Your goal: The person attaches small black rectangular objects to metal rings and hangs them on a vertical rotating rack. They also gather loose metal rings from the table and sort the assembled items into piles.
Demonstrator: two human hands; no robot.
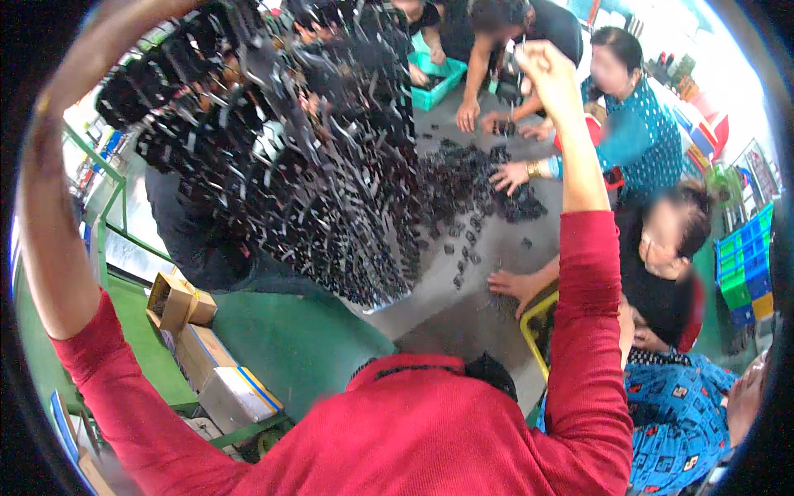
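Observation:
Both my arms are raised in red sleeves. My right hand [546,68] is up at the top right, fingers curled together as in a pinch. A thin pale thing shows at its fingertips, too small to name. My left arm [54,190] rises along the left rim and bends in along the top edge; its fingers do not show clearly. Between my arms hangs a dense, blurred mass of small black parts [331,165] in rows. Its lower edge reaches over a grey table [488,256], on which loose black parts [471,186] lie scattered and heaped.
Several people work around the table; one hand [511,176] reaches into the loose parts, another [514,287] rests nearer me. A teal crate [442,87] stands at the far side, a yellow-rimmed crate [529,331] at the right. Cardboard boxes [211,355] line the left.

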